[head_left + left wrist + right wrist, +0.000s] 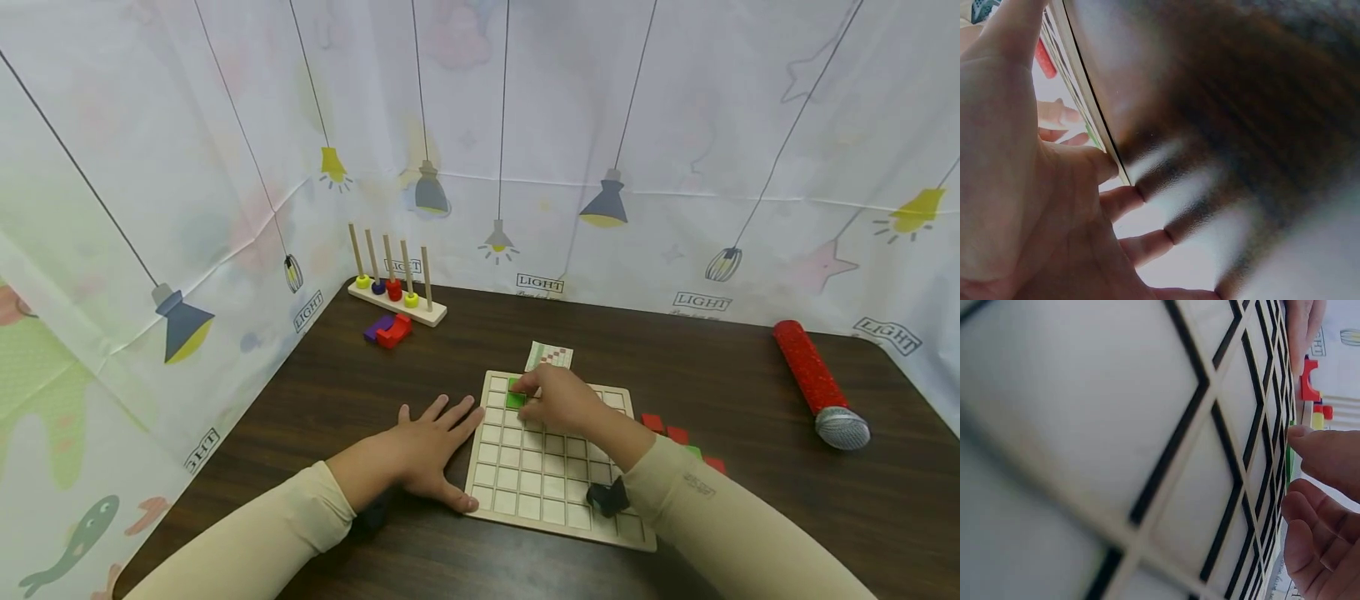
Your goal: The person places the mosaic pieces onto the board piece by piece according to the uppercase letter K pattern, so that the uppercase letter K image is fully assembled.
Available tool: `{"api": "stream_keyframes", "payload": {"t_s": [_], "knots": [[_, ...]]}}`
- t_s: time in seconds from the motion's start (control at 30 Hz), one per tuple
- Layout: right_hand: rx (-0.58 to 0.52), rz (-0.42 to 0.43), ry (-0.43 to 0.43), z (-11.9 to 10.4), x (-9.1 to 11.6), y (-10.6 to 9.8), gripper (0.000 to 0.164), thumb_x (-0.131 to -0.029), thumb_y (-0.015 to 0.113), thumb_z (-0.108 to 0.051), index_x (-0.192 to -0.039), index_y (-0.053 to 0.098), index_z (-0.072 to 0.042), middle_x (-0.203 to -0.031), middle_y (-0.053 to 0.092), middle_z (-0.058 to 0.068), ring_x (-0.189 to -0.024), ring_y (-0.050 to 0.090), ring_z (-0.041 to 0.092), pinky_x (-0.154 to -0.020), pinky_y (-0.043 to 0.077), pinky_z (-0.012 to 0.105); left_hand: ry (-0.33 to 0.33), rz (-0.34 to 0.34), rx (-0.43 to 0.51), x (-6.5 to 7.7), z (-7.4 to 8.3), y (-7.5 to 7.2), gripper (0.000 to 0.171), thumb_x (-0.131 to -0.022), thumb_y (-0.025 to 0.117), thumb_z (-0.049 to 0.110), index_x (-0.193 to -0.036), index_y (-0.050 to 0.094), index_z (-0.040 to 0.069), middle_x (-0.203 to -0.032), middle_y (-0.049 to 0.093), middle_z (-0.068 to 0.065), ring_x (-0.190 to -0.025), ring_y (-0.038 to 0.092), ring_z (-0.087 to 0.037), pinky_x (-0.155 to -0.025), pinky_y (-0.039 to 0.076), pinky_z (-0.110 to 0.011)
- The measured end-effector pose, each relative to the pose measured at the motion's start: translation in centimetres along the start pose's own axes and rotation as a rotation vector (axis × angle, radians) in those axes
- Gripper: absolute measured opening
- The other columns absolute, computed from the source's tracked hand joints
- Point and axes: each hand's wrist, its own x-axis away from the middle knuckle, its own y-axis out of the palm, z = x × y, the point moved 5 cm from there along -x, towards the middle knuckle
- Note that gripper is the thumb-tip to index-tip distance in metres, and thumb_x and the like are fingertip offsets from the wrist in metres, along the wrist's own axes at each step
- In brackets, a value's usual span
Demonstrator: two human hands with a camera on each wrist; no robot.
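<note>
A pale square grid board [529,485] lies flat on the dark table. In the head view, green tiles [516,401] sit in its far left part, partly covered by my right hand [564,402]. That hand reaches over the board, thumb and forefinger apart with the fingertips right at the green. From the right wrist, a green edge [1290,457] shows between the thumb and the bent fingers. My left hand [429,454] rests spread on the table, its forefinger and thumb at the board's left edge. The left wrist view shows its fingertips [1152,247] pressing on the tabletop.
A small printed card [550,355] lies behind the board. Several red tiles [678,435] and a green one are at its right, partly behind my sleeve. A red microphone [813,375] lies far right. At the back left stand a peg rack [430,317] and red and purple blocks [394,332].
</note>
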Motion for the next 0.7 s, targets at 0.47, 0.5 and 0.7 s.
{"api": "stream_keyframes", "payload": {"t_s": [0.47,0.5,0.7], "knots": [[0.005,0.015,0.033,3.1,4.0,-3.8,0.044,-0.093,0.078,-0.018,-0.134,0.067,-0.006,-0.117,0.066,0.01,-0.092,0.062,0.02,-0.075,0.052,0.038,0.009,-0.003,0.013,0.1,0.2,-0.1,0.126,-0.072,0.063,0.088,-0.166,0.003,0.029,-0.171,-0.002,0.002,-0.155,0.0,-0.034,-0.106,0.015,-0.078],[0.005,0.016,0.036,3.4,4.4,-4.0,0.044,-0.093,0.078,-0.019,-0.134,0.068,-0.006,-0.116,0.066,0.01,-0.091,0.062,0.019,-0.074,0.052,0.038,0.009,-0.003,0.012,0.2,0.3,-0.1,0.126,-0.072,0.063,0.088,-0.166,0.003,0.03,-0.171,-0.002,0.002,-0.155,0.0,-0.033,-0.106,0.015,-0.078],[0.038,0.022,0.046,5.0,6.4,-5.4,0.044,-0.092,0.078,-0.021,-0.132,0.069,-0.005,-0.112,0.067,0.009,-0.086,0.061,0.017,-0.071,0.051,0.037,0.011,0.0,0.015,0.3,0.4,-0.1,0.125,-0.073,0.063,0.087,-0.166,0.004,0.029,-0.171,-0.002,0.002,-0.155,0.0,-0.034,-0.106,0.015,-0.078]]}}
